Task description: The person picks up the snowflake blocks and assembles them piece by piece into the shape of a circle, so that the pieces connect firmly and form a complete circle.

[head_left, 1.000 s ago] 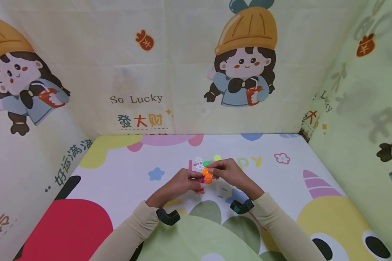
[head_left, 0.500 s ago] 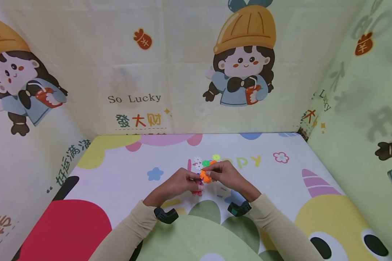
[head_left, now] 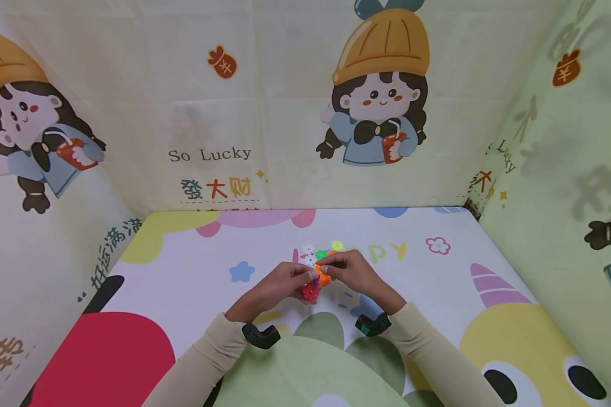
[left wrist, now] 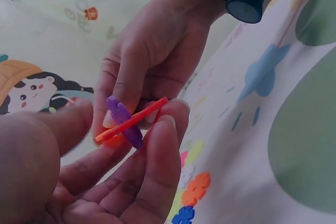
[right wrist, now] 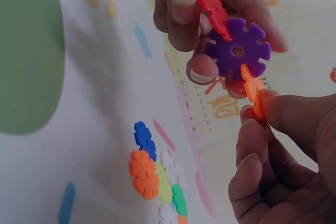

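Observation:
Three notched plastic interlocking discs are joined in a chain: a red disc [head_left: 310,292], a purple disc [right wrist: 238,50] in the middle and an orange disc [right wrist: 254,88]. My right hand [head_left: 355,272] pinches the orange disc between thumb and fingertips. On the other end, the curled fingers of my left hand [head_left: 287,281] lie against the red disc, its thumb raised toward the purple disc. In the left wrist view the red disc [left wrist: 134,119] shows edge-on, crossing the purple disc [left wrist: 124,121]. The orange disc is mostly hidden there.
Beyond the hands lie several loose discs on the patterned tabletop [head_left: 402,294]: a green disc [head_left: 321,255], a yellow disc [head_left: 338,246], white discs [head_left: 309,254], an orange disc [right wrist: 144,174] and a blue disc [right wrist: 145,140]. Printed cloth [head_left: 285,113] hangs behind the table.
My left thumb has shifted up from below the chain, and the red disc now turns its face to the head camera. The right hand keeps its pinch, with the orange disc turned slightly.

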`<state>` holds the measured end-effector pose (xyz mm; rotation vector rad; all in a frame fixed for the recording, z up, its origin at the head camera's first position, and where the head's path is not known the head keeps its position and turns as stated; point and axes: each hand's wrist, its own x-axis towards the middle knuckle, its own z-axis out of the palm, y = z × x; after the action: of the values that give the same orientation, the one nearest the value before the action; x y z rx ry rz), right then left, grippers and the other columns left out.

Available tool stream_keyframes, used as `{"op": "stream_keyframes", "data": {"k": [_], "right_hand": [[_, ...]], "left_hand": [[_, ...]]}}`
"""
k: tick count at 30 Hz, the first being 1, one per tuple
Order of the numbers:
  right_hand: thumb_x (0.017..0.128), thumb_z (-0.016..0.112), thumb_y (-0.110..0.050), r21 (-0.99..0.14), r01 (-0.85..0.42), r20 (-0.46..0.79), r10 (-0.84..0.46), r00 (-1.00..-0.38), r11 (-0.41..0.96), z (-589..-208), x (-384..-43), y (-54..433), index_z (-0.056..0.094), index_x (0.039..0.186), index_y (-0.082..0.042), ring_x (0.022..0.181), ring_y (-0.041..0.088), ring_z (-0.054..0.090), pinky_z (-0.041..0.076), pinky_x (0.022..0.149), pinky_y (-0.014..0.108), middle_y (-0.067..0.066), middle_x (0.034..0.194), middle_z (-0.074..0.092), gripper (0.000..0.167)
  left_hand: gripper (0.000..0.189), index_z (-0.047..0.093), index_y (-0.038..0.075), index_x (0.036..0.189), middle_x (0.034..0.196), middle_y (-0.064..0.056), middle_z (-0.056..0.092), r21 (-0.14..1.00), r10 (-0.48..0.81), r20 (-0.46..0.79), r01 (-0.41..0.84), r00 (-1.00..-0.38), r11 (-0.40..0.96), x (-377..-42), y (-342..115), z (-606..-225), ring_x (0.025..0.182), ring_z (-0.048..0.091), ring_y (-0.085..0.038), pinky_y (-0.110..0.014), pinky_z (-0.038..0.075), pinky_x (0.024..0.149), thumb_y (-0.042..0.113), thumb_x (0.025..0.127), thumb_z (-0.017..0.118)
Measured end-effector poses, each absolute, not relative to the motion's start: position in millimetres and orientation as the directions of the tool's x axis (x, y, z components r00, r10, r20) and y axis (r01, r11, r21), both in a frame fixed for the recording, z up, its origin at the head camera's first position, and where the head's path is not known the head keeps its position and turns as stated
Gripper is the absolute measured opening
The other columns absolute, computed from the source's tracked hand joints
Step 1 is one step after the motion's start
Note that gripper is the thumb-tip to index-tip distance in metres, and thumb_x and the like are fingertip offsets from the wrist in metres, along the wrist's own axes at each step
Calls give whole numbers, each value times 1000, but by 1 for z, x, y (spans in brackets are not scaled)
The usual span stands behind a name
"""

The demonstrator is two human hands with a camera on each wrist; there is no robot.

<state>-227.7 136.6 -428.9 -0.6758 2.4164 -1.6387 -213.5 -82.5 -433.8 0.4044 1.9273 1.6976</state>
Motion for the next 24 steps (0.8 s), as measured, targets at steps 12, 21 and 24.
{"op": "stream_keyframes", "data": {"k": [12, 21, 24], "right_hand": [[95, 65, -13, -883, -308, 144, -419, -896, 356, -430, -230, 143, 69, 117, 2, 76, 41, 61, 53, 64, 42, 14, 96, 69, 27], [93, 66, -10, -867, -258, 121, -320, -940, 427, -432, -234, 161, 70, 113, 4, 82, 28, 65, 54, 68, 31, 12, 102, 71, 24], [93, 67, -8, -843, -250, 115, -295, -949, 476, -436, -237, 166, 70, 111, 4, 86, 25, 65, 54, 71, 30, 13, 104, 70, 22]], "left_hand": [[29, 64, -3, 111, 93, -18, 71, 967, 436, -252, -209, -864, 146, -215, -76, -436, 72, 71, -26, -28, 55, 63, 20, 102, 49], [34, 52, -2, 118, 72, -6, 55, 946, 335, -321, -316, -886, 71, -214, -78, -429, 48, 51, -13, -20, 46, 48, 28, 104, 43], [36, 52, 1, 122, 73, -6, 52, 941, 311, -337, -327, -889, 83, -214, -78, -429, 48, 45, -13, -19, 41, 47, 31, 104, 46]]}}
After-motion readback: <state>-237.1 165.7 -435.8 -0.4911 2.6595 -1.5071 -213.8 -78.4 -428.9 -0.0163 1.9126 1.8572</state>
